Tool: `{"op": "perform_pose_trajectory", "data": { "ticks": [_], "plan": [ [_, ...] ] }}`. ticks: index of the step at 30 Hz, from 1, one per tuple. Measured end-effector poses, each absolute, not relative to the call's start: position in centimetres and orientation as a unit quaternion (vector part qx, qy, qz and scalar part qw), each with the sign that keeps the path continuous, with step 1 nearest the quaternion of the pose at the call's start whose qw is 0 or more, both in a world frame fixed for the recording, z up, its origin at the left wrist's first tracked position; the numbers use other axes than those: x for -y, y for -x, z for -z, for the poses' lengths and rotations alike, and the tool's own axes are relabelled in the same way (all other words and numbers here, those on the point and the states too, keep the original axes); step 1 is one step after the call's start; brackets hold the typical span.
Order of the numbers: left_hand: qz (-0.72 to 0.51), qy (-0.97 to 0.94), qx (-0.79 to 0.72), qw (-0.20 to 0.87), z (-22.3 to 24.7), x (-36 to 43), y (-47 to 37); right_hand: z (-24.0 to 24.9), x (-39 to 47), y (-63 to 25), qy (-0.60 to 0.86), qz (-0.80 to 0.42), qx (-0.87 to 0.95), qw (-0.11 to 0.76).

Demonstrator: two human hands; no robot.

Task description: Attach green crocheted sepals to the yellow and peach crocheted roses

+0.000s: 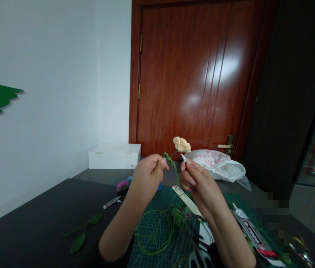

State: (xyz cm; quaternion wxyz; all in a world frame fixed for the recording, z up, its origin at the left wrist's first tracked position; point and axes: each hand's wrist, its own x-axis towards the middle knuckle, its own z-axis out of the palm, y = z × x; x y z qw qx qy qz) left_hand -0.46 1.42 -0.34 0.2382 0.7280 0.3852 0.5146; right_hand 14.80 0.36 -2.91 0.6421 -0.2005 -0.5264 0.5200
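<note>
My left hand (pixel 150 173) pinches the stem of a crocheted flower, near a green knitted leaf piece (pixel 170 159) that hangs down from the fingers. The cream flower head (pixel 182 144) tilts up and to the right on a thin green wire. Closed in my right hand (pixel 198 180) is a small glue tube, of which only the white nozzle (pixel 183 158) shows; the fingers hide its body. The nozzle points up-left, just below the flower head. Whether it touches the stem or the yarn, I cannot tell.
A green cutting mat (pixel 151 208) bears looped green yarn (pixel 154 232) and scissors (pixel 198 258). At right lies a large glue tube (pixel 254 232). Left are a small tube (pixel 112 203), green leaves (pixel 78 242) and a purple flower (pixel 122 185). Behind stand a white box (pixel 114 158) and plastic bag (pixel 216 163).
</note>
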Motion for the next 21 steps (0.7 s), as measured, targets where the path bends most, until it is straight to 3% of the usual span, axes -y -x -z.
{"op": "perform_pose_trajectory", "data": {
  "ticks": [5, 11, 16, 21],
  "plan": [
    [-0.513, -0.737, -0.372, 0.234, 0.3, -1.3, 0.4, 3.3, -0.6, -15.1, 0.350, -0.234, 0.624, 0.658],
    [-0.507, -0.749, -0.369, 0.215, 0.4, -1.3, 0.4, 3.5, -0.4, -15.7, 0.498, 0.138, 0.641, 0.567],
    [-0.501, -0.745, -0.370, 0.238, 0.5, -1.5, 0.4, 3.9, -0.8, -15.9, 0.528, 0.305, 0.622, 0.491],
    [-0.495, -0.738, -0.369, 0.273, 0.6, -1.8, 0.5, 4.1, -1.0, -16.1, 0.522, 0.360, 0.616, 0.468]
  ]
}}
